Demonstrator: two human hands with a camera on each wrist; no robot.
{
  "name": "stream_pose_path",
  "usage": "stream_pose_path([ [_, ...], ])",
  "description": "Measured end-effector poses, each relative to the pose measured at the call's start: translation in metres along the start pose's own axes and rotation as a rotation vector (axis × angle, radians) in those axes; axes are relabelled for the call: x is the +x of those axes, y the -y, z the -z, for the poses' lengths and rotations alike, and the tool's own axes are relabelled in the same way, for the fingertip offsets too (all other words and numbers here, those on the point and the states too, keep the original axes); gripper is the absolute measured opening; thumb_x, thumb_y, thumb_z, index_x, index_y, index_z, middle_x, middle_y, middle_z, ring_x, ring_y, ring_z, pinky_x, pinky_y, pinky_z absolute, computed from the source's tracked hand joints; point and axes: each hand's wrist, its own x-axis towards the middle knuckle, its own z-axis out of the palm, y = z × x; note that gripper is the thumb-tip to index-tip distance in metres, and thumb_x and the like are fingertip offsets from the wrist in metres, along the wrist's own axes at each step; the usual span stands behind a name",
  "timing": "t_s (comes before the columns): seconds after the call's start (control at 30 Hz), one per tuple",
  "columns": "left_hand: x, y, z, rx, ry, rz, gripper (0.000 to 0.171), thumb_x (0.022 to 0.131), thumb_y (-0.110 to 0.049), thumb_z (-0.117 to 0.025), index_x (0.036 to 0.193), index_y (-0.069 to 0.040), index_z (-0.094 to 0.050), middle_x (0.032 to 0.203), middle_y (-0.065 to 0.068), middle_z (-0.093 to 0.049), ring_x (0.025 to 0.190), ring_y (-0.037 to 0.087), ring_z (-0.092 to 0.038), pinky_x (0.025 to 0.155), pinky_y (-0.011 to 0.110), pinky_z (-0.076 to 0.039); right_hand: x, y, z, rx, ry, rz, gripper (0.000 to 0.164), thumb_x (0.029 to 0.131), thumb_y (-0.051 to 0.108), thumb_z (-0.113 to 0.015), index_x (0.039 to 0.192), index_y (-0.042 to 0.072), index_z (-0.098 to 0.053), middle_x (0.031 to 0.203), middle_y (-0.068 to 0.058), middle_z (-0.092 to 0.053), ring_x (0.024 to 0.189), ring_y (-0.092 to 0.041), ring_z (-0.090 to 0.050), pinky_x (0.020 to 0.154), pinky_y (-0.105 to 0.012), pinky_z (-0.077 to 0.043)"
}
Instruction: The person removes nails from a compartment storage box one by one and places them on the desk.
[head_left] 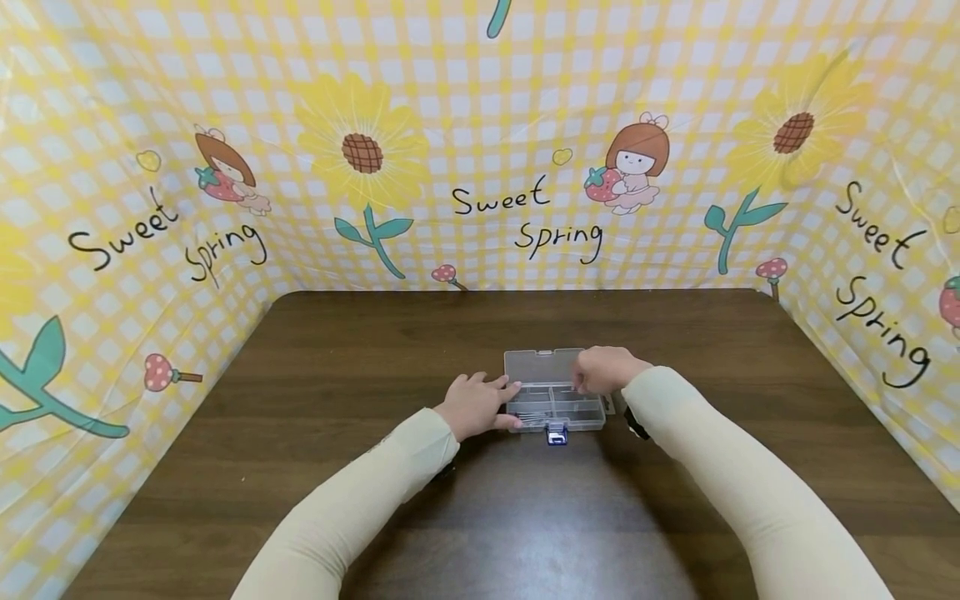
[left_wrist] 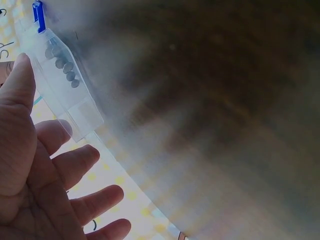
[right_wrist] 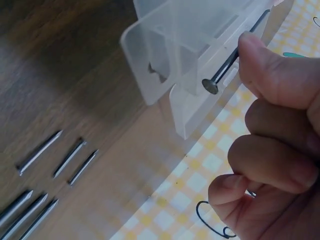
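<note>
A clear plastic compartment box (head_left: 579, 424) stands on the table, its lid (head_left: 534, 367) raised at the back and a blue latch (head_left: 557, 436) at the front. Several nails (head_left: 531, 418) lie in its front left compartment; nail heads (left_wrist: 68, 67) show through the wall in the left wrist view. My left hand (head_left: 474, 405) rests against the box's left end with fingers spread. Over the right rear compartments, my right hand (head_left: 609, 369) pinches a nail (right_wrist: 227, 68) between thumb and fingers, its flat head free. In the head view this nail is mostly hidden.
Several loose nails (right_wrist: 40, 152) of differing sizes lie on the brown wooden table (head_left: 360, 367) in the right wrist view. A clear tab (right_wrist: 142, 60) with a cut-out sticks out from the box's end. Yellow checked cloth (head_left: 480, 108) walls the table's back and sides.
</note>
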Motion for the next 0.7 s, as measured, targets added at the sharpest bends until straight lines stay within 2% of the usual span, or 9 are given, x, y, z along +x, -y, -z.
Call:
stream_pose_path([
  [0.13,0.001,0.0,-0.001,-0.002,0.004,0.0,0.069,0.089,-0.059,-0.05,0.147,-0.024,-0.041,0.147,0.001,-0.043,0.131,0.034,-0.042,0.099,0.048,-0.037,-0.005,-0.005,0.0,-0.006,-0.002,-0.019,0.01,0.088,0.009,-0.065,0.081,0.014,-0.07,0.08,0.003,-0.064,0.071,-0.013,-0.055,0.064,-0.034,-0.048],
  [0.33,0.0,0.002,0.0,-0.018,0.004,0.006,0.069,0.089,-0.059,-0.05,0.147,-0.024,-0.041,0.148,0.001,-0.043,0.131,0.035,-0.041,0.1,0.049,-0.036,-0.016,-0.016,0.004,-0.012,-0.025,-0.017,0.009,0.086,0.008,-0.066,0.081,0.013,-0.071,0.081,0.003,-0.065,0.072,-0.014,-0.057,0.065,-0.036,-0.049],
  [0.47,-0.001,0.003,-0.001,-0.018,0.001,0.005,0.069,0.089,-0.059,-0.051,0.147,-0.024,-0.041,0.147,0.001,-0.043,0.131,0.035,-0.042,0.1,0.048,-0.036,-0.026,-0.027,0.003,-0.006,-0.035,-0.002,0.012,0.085,0.006,-0.064,0.077,0.013,-0.068,0.078,0.003,-0.063,0.07,-0.014,-0.055,0.063,-0.035,-0.047],
  [0.7,0.001,0.003,-0.005,-0.016,-0.01,-0.01,0.069,0.089,-0.06,-0.05,0.148,-0.024,-0.04,0.147,0.002,-0.043,0.131,0.036,-0.041,0.1,0.049,-0.036,-0.045,-0.048,0.0,0.018,-0.028,-0.039,0.011,0.084,0.007,-0.065,0.075,0.014,-0.066,0.077,0.004,-0.061,0.071,-0.014,-0.054,0.062,-0.037,-0.046],
])
